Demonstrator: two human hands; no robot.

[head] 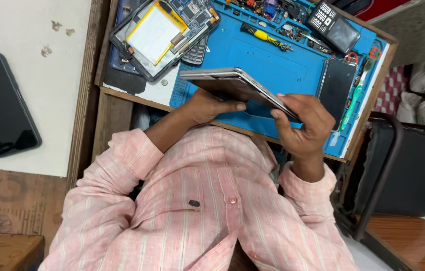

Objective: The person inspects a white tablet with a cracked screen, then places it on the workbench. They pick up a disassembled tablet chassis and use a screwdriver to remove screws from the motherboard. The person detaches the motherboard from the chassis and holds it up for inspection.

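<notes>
Blue matting covers our tabletop in the head view. Above it we hold a flat grey tablet, its long axis slanting from upper left down to our right hand, whose grip pinches that end; our left hand clamps its near edge. Beyond the tablet lies a yellow screwdriver; left of it, an opened device with a yellow-edged battery.

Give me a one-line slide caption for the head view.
Both hands hold a thin tablet panel over a blue repair mat.
</notes>
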